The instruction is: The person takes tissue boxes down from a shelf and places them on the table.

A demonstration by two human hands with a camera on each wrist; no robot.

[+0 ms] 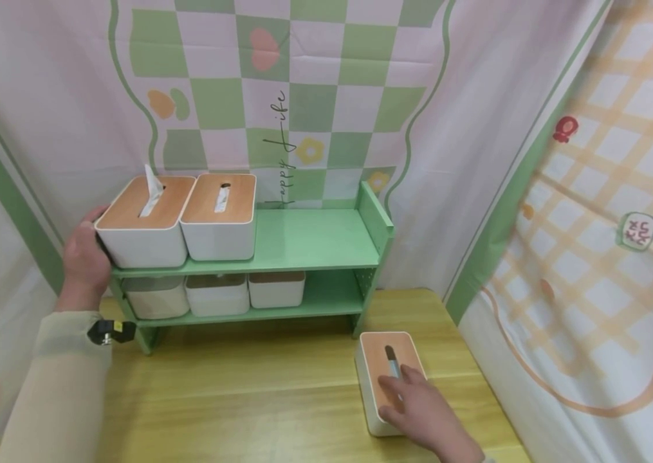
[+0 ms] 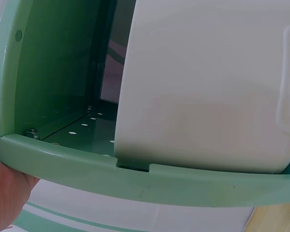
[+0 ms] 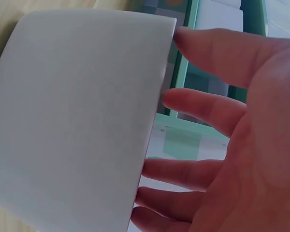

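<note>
At the left end of a two-tier green shelf [image 1: 314,238] is my left hand [image 1: 85,254], beside a white tissue box [image 1: 143,247] with a wood-look lid and a tissue poking out. The left wrist view puts this hand [image 2: 9,191] outside the shelf's side panel [image 2: 183,186]; its fingertips are hidden and I cannot tell whether they grip. On the table at right, my right hand [image 1: 421,408] reaches over another tissue box [image 1: 372,360]. In the right wrist view its spread fingers [image 3: 203,108] touch the lid edge of this box [image 3: 82,111].
A second tissue box [image 1: 219,241] sits on the top tier, next to the left one. Smaller bins [image 1: 219,299] line the lower tier. The wooden table [image 1: 245,386] ends at a slanted right edge near patterned curtains [image 1: 581,257].
</note>
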